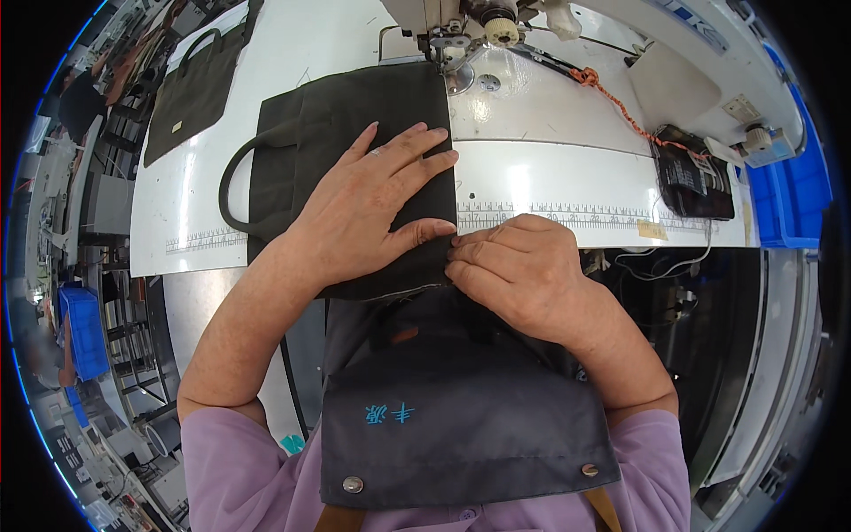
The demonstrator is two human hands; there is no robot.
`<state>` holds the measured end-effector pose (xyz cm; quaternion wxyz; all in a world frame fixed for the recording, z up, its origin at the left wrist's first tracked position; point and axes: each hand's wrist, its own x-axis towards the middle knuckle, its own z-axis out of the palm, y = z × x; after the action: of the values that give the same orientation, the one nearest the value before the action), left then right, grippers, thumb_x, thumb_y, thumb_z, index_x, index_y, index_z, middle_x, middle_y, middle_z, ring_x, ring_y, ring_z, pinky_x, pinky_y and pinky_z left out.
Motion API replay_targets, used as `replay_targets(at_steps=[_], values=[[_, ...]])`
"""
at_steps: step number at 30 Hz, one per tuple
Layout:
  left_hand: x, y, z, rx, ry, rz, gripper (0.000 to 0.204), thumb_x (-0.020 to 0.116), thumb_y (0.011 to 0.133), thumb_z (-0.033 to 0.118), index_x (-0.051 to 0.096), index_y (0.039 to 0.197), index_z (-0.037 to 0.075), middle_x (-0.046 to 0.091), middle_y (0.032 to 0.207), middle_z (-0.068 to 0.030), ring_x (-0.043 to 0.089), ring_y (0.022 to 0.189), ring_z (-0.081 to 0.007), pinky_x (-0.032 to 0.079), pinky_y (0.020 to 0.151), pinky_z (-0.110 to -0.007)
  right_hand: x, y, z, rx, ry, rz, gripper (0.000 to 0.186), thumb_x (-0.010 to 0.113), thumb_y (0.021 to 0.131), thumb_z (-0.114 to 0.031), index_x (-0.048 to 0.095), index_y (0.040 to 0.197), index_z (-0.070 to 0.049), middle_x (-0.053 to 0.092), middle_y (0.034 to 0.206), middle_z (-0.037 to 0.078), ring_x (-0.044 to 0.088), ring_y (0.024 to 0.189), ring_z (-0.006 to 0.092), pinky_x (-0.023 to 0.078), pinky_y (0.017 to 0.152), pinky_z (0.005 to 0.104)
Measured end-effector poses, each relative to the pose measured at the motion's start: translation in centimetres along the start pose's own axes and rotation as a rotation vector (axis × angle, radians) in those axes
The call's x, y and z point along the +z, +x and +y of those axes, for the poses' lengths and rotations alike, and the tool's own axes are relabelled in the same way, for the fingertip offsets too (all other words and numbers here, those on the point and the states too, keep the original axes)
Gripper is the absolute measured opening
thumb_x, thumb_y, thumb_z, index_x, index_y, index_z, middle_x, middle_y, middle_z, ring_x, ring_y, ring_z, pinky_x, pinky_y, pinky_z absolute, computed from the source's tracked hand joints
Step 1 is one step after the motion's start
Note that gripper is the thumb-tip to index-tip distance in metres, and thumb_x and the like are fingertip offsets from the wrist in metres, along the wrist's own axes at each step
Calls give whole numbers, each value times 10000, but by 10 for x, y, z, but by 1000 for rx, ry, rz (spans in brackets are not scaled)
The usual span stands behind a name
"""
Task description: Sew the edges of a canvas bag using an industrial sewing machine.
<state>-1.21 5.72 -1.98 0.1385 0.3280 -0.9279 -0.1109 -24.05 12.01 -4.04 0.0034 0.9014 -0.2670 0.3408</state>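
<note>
A dark olive fabric bag piece (pixel 346 106) with a looped handle (pixel 229 195) lies on the white sewing table (pixel 550 168), its upper right corner beside the needle area of the sewing machine (pixel 448 53). My left hand (pixel 372 204) lies open on the fabric, fingers spread toward its right edge, a ring on one finger. My right hand (pixel 514 270) is closed on the fabric's lower right edge, below my left thumb. A pale frayed line shows along the bottom edge. A printed ruler strip runs under the bag to both sides.
A similar bag (pixel 199 97) lies at upper left. At right sit a black phone-like device (pixel 696 191), an orange cord (pixel 620 102) and a blue bin (pixel 789 204). Cables hang below the table edge. Another blue bin (pixel 81 332) and racks stand at far left.
</note>
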Motion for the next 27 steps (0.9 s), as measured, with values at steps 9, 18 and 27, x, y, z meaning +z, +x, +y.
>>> replay_targets(at_steps=[9,18,27], values=[[7,8,-16,-42,-8,34,612,746,893,373,575,1431,136,496,1545,-80,438,1459,-300,291,1203,-604,-1,12,14,-11,21,-22,134,688,717,-111,631,835,-84,655,823,9,679,765,149,494,618,292],[11,35,-48,-22,49,110,569,721,925,354,576,1430,135,516,1522,-90,459,1438,-307,321,1196,-583,3,33,57,13,47,-61,119,664,709,-147,574,769,-98,562,701,32,634,669,221,495,581,360],[10,65,-83,0,68,210,445,655,974,346,675,1298,41,637,1370,-131,548,1345,-280,399,1169,-490,5,59,92,-2,7,-123,155,727,739,-131,580,734,-83,586,675,44,647,653,254,521,584,398]])
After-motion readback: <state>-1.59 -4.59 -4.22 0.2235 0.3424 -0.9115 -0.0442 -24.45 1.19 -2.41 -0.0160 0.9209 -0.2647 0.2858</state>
